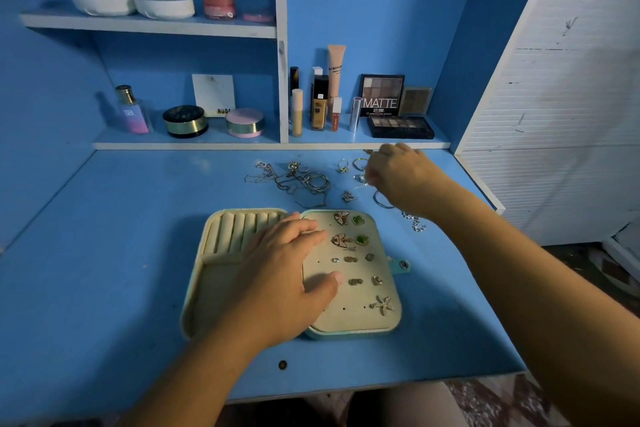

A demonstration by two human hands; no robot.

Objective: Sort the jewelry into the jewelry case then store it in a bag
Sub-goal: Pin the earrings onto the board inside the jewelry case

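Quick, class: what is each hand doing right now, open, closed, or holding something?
Left hand: open, resting flat on the open jewelry case.
Right hand: fingers curled over the loose rings; whether it pinches one cannot be told.

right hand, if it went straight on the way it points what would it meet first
Probably the loose rings ahead of the right hand on the desk. Depth is unclear, so it might pass above them.

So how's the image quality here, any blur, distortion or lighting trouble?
Head view: dim, blue-tinted light with soft shadows; the wide-angle lens slants the upper shelf; the right hand is slightly motion-blurred above the loose jewelry; the left hand and jewelry case are sharp.
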